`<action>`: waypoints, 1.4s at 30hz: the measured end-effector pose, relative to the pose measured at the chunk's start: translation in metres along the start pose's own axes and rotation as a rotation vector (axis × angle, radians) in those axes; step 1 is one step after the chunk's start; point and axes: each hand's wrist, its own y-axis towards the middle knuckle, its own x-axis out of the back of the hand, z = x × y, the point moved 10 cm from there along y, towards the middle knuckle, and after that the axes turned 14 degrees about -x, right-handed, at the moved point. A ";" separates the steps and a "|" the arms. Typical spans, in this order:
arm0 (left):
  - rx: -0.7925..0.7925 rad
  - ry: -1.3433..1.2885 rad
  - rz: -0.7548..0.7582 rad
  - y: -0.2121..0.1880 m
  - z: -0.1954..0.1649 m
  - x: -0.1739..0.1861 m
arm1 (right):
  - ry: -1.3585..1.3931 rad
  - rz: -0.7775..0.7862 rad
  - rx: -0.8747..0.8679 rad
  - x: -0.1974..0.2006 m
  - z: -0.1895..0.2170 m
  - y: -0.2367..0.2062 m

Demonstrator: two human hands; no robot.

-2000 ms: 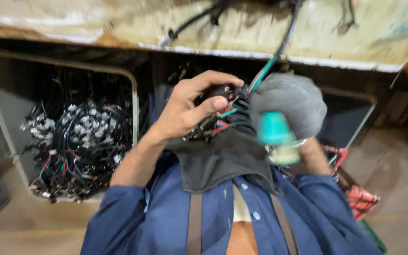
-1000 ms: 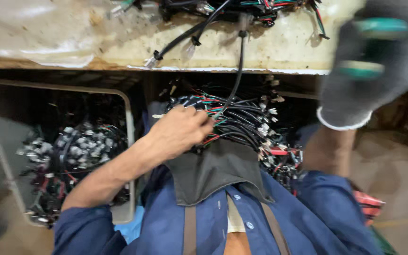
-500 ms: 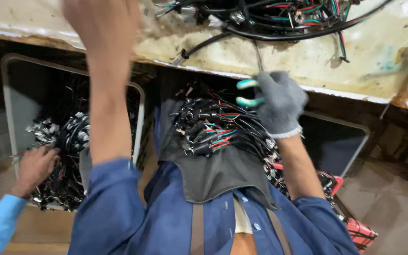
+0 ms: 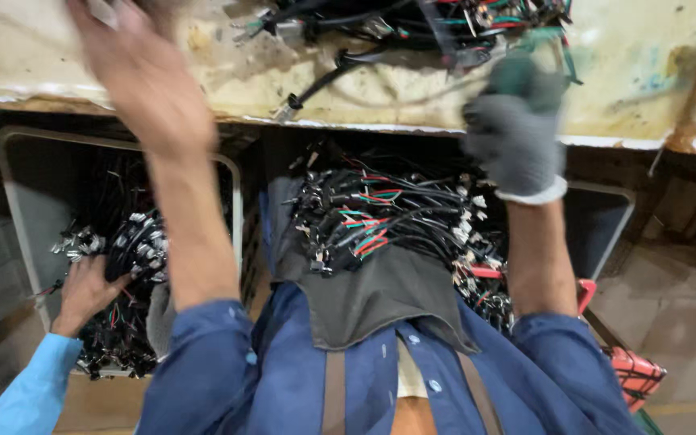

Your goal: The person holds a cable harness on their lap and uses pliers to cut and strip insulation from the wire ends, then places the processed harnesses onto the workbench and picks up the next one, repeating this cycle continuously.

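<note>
We see our left hand (image 4: 142, 76) raised at about eleven o'clock, bare and blurred, its back toward us; something pale shows at its upper edge, but we cannot tell whether the fingers grip it or how far they are spread. Our right hand (image 4: 515, 137) sits at about one o'clock in a grey glove, curled around a green-handled tool (image 4: 517, 74) whose handle pokes out above the knuckles; the fingers close tightly on it.

The wire bundle on the bench (image 4: 437, 24) lies at twelve o'clock on the stained cream workbench (image 4: 227, 72); black cables with red and green strands trail leftward, ending in a connector (image 4: 290, 105) near the bench edge. That bundle lies just above and to the left of our gloved fingers, close to the tool tip, though blur hides whether they touch; it is well apart from our left hand, toward three o'clock from it.

Below the bench, a second heap of harnesses (image 4: 388, 217) rests at the centre on a dark apron (image 4: 372, 298) over our blue shirt (image 4: 283, 379); it lies between our forearms, touching neither hand.

At nine o'clock a grey bin (image 4: 18, 209) holds more wired connectors (image 4: 122, 250); another person's hand (image 4: 86, 290), on a light-blue sleeve (image 4: 30, 395), rests on them with fingers loosely spread. At four o'clock a red crate (image 4: 634, 370) shows.
</note>
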 end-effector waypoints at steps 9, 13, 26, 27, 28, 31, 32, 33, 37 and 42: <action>0.360 -0.183 0.084 -0.109 -0.030 -0.091 | -0.010 -0.120 0.103 0.001 -0.054 -0.040; 0.727 0.108 0.540 -0.140 -0.013 -0.132 | -0.129 -0.105 0.274 -0.012 -0.036 -0.056; 0.526 0.465 0.798 -0.175 0.008 -0.121 | -1.111 0.216 0.700 -0.078 -0.020 -0.081; 0.594 0.475 0.767 -0.178 0.012 -0.117 | -0.961 0.157 0.643 -0.070 -0.019 -0.076; 0.645 0.486 0.737 -0.181 0.015 -0.113 | -0.835 0.121 0.600 -0.065 -0.019 -0.074; 0.561 0.275 0.691 -0.182 0.009 -0.120 | -0.468 0.038 0.492 -0.049 -0.023 -0.075; 0.494 0.271 0.724 -0.184 0.007 -0.120 | -0.378 0.029 0.474 -0.048 -0.027 -0.077; 0.421 0.263 0.769 -0.185 0.003 -0.122 | -0.282 0.030 0.463 -0.045 -0.031 -0.078; 0.397 0.292 0.767 -0.189 0.008 -0.110 | -0.005 -0.013 0.289 -0.021 -0.067 -0.059; 0.725 0.012 0.628 -0.186 0.008 -0.139 | 0.186 0.037 0.252 -0.006 -0.067 -0.003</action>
